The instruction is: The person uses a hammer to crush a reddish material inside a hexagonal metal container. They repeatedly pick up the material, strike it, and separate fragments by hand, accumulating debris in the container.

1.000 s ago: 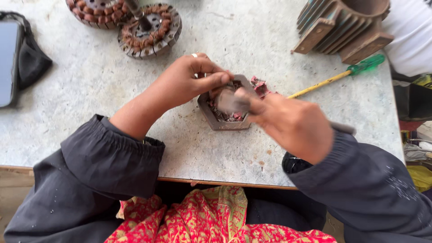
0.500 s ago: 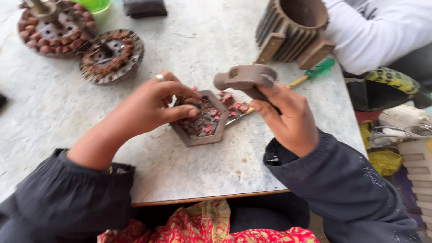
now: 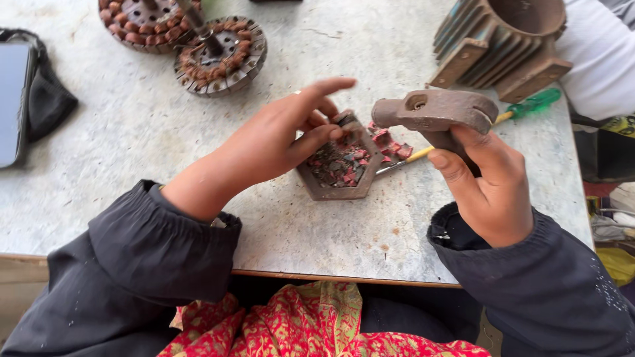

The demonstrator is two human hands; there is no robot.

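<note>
My right hand (image 3: 488, 177) grips a rusty hammer, its brown head (image 3: 433, 110) raised above the table, to the right of a hexagonal metal tray (image 3: 331, 189). The tray holds several small dark and reddish bits. My left hand (image 3: 281, 137) rests at the tray's left rim, thumb and fingers pinching something small over it with the forefinger stretched out. What it pinches is too small to make out. Red scraps (image 3: 390, 143) lie just beyond the tray.
A green-handled screwdriver (image 3: 522, 108) lies behind the hammer. Two round wound motor stators (image 3: 221, 56) stand at the back left. A finned metal motor housing (image 3: 503, 39) sits back right, beside another person's white sleeve (image 3: 598, 63). A dark phone (image 3: 12, 99) lies far left.
The hammer came up off the tray and now hangs raised to its right. My left hand stays at the tray, its forefinger now stretched out. The view has shifted.
</note>
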